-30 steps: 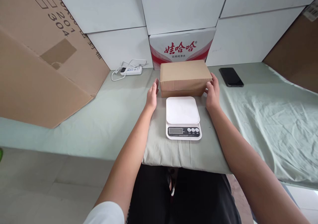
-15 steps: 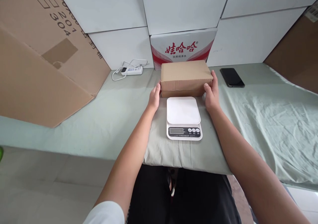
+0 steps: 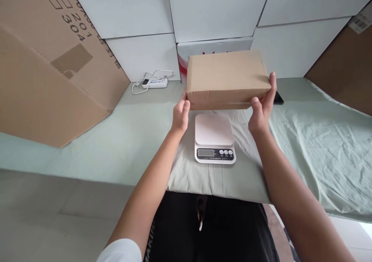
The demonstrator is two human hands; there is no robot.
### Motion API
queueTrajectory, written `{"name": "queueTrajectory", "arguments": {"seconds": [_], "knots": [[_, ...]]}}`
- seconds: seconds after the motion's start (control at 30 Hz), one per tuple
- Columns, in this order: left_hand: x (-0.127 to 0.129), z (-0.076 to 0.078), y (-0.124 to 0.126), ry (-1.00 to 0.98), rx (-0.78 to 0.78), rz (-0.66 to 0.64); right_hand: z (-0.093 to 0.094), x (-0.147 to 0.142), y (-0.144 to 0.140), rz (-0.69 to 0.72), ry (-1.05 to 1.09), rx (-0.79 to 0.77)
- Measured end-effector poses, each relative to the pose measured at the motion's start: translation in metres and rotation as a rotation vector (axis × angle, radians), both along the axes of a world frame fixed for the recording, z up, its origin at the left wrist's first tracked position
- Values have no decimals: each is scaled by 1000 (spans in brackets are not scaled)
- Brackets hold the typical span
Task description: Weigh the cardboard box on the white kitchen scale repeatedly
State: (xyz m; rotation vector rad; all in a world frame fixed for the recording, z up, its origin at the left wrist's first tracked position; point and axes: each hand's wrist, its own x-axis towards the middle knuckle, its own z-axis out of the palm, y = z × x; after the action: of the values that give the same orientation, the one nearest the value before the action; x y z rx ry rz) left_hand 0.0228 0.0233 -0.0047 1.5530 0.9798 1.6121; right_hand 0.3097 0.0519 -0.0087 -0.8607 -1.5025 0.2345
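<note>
Held aloft between two bare hands: a plain brown cardboard box (image 3: pixel 227 77), clear of the surface (image 3: pixel 122 138) and hanging just above and behind a white digital kitchen scale (image 3: pixel 214 138). Left hand (image 3: pixel 180 115) pressed to the box's left end, fingers curled at the lower corner; right hand (image 3: pixel 261 107) clamped on the right end, thumb on the front face and fingertips (image 3: pixel 272 80) reaching over the top edge. Both grips closed on the box. Scale sitting near the front edge of the surface, on a pale green cloth (image 3: pixel 314 138) that is rumpled toward the right side, platform bare, display and three buttons facing the front edge. Toward the back edge, left of the box, a white power strip (image 3: pixel 155 83) with its coiled cord. Just behind the right hand, a sliver of a dark phone (image 3: pixel 279 98). Along the back, stacked white cartons (image 3: pixel 215 10), one with red print (image 3: pixel 181 62) mostly hidden by the box. Leaning at the left, a large brown carton (image 3: pixel 49 68) printed with numbers.
</note>
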Motion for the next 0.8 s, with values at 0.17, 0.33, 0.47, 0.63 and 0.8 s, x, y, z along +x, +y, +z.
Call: {"name": "queueTrajectory", "arguments": {"seconds": [0.17,0.33,0.47,0.63,0.8], "knots": [[-4,2,-45,11,67,9,17,12,-51,45,-46,41],[-20,-17,-84,72,25,-10,-20,18,-81,9,-78,-28],[-27,-34,-101,59,4,21,-47,12,-88,-19,-68,-26],[-29,-42,-103,48,1,54,-49,10,-95,-39,-103,-30],[-27,-43,-103,15,-4,46,-49,13,-95,-38,-98,-50]]}}
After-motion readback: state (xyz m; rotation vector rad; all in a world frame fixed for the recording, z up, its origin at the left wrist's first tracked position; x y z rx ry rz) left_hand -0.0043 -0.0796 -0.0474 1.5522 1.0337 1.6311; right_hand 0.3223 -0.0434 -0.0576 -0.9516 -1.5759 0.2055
